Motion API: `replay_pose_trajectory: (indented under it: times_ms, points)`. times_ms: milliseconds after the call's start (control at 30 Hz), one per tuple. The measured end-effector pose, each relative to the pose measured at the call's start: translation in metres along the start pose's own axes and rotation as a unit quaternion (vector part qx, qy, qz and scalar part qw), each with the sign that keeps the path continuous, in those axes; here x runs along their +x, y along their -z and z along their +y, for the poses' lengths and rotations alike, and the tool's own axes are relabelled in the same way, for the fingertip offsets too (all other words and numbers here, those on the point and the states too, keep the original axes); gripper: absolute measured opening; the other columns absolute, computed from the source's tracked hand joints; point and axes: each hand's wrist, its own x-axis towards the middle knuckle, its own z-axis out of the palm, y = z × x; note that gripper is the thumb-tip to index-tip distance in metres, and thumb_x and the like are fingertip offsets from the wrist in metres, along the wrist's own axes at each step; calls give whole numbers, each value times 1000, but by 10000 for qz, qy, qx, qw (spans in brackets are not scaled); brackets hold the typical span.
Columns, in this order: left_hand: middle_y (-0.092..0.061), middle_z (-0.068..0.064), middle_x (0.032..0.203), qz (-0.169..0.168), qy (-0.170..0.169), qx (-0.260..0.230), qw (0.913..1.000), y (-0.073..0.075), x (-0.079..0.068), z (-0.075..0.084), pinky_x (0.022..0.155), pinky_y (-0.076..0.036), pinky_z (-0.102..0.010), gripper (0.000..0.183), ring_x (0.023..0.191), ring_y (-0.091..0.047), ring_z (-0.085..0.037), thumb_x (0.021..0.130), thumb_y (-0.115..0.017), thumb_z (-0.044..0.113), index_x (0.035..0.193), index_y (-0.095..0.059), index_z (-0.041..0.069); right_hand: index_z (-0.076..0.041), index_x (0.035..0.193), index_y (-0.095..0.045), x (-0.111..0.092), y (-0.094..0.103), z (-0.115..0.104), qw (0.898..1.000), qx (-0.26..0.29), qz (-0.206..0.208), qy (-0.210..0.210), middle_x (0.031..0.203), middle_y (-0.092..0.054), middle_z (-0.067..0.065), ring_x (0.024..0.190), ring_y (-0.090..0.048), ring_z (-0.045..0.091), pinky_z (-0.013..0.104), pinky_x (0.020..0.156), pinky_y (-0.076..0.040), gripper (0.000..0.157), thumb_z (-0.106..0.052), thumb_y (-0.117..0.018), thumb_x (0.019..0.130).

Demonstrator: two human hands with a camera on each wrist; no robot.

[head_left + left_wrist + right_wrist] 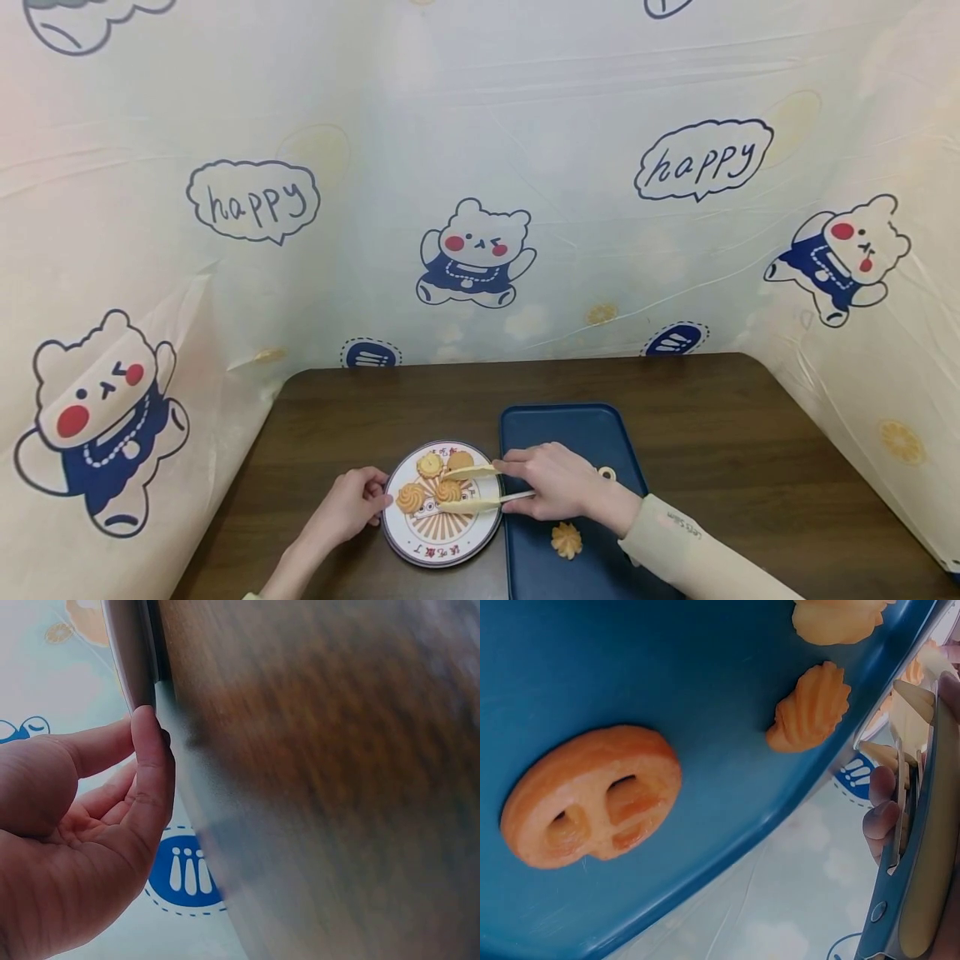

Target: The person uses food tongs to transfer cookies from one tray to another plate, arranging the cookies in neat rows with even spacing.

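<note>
My left hand [351, 504] pinches the left rim of a round white plate [442, 548]; the left wrist view shows thumb and fingertip on its edge. Tongs with pale yellow tips [480, 504] are in my right hand [551, 479], reaching leftward over the plate. Between the tips lies a swirled cookie [447, 492]; whether they squeeze it I cannot tell. Other cookies on the plate include a swirled one [410, 498] at left and a round one [430, 465] behind. The right wrist view shows the metal tongs [922, 885] at its right side.
A dark blue tray [555, 425] lies right of the plate, under my right forearm. It carries a star-shaped cookie [566, 540], a pretzel-shaped cookie [585, 761] and a ridged cookie [814, 709]. The wooden table [712, 433] ends at a printed curtain [585, 250].
</note>
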Motion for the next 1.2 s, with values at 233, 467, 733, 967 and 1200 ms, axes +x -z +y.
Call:
replay_pose_trajectory:
  times_ms: [233,467,733,967,1200]
  points:
    - [-53,-6,76,-17,18,-1,10000,0,0,1,54,-55,-31,19,62,-58,-16,89,-71,-3,105,-63,-7,-15,135,-64,2,-3,-1,10000,24,-61,-10,123,-66,-1,83,-64,6,29,75,-56,56,-54,-62,94]
    - [-53,-6,77,-35,53,-1,10000,0,0,0,54,-56,-30,19,62,-58,-16,89,-71,-2,106,-63,-7,-15,135,-63,2,-3,-2,10000,24,-21,12,123,-66,-1,86,-66,6,28,75,-56,55,-52,-63,94]
    - [-53,-6,77,-53,77,9,10000,1,0,1,55,-56,-31,20,62,-58,-16,89,-71,-1,107,-63,-7,-14,135,-63,2,-2,-3,10000,11,52,25,121,-67,-2,84,-65,6,27,75,-56,57,-52,-65,93]
    - [-53,-6,77,-29,66,-14,10000,0,-1,1,54,-55,-30,20,62,-57,-16,89,-71,-2,106,-63,-7,-14,137,-62,2,0,-3,9999,-4,19,-133,127,-65,0,93,-66,9,31,80,-56,63,-57,-66,90]
    - [-53,-6,76,-39,18,19,10000,0,0,0,54,-55,-31,20,62,-58,-16,89,-71,-2,106,-63,-7,-14,136,-62,-2,4,-1,9997,168,100,-148,123,-66,-1,80,-60,2,24,72,-55,64,-56,-68,89]
